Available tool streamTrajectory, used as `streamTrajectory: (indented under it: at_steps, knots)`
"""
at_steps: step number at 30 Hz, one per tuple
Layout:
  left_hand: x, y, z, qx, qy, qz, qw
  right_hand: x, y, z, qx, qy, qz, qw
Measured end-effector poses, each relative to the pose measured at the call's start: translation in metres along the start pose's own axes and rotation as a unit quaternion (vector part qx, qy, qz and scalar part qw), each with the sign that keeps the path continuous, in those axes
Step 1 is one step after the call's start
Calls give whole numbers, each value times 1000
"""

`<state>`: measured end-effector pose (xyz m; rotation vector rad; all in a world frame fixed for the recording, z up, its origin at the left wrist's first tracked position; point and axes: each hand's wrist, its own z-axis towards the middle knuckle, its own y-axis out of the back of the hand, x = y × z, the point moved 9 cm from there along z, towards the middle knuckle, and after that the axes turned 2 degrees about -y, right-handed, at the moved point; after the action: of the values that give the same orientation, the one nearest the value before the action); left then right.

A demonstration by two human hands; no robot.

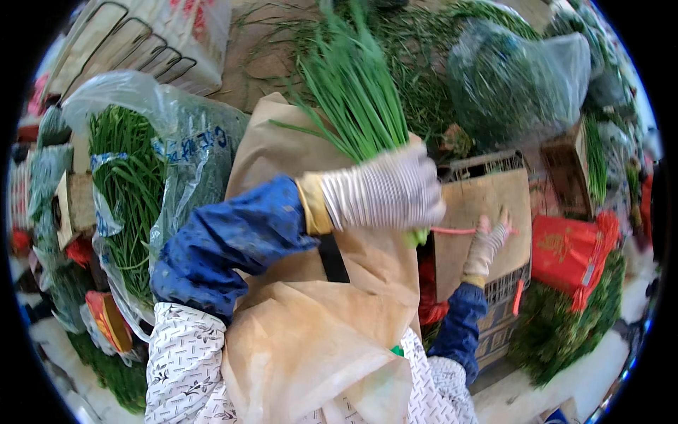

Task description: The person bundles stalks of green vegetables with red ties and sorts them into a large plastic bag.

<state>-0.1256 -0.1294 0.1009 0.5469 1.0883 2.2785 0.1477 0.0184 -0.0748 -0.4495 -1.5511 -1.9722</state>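
Note:
My left hand (384, 188), in a striped work glove, is closed around a bunch of long green chives (360, 95); the leaves fan up and away, and the pale stem ends show below the fist. My right hand (490, 241), in a similar glove, rests over a wooden board (484, 196) on a plastic crate. A pink-red tie strip (458, 231) runs across the board to the right fingers; whether they grip it cannot be told. Brown paper-like sheeting (318, 328) covers my lap.
An open plastic bag (196, 138) of greens stands at left, beside a white crate (137, 53). Another full bag (516, 90) lies at upper right. A red drawstring bag (567, 249) sits right of the board. Loose leaves (424, 79) litter the ground ahead.

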Motion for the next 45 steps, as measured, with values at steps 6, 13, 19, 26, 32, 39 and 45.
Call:
streamTrajectory:
  at_steps: [6,13,19,26,32,39,45]
  knots:
    - [-40,-56,-36,70,19,-80,994,184,36,-19,7,123,384,915]
    - [-39,-60,-48,76,88,-106,988,229,-51,-90,218,46,443,868]
    - [55,39,-28,-148,181,-49,971,228,-47,-21,201,91,488,844]
    - [129,130,-36,-352,371,-254,821,423,-57,27,177,303,339,873]
    - [164,142,-12,-426,324,-426,729,442,-10,65,97,370,246,891]
    - [71,22,122,-380,158,-606,680,261,139,78,-53,286,13,957]
    - [11,-230,73,183,402,-473,762,10,90,34,75,68,62,993]
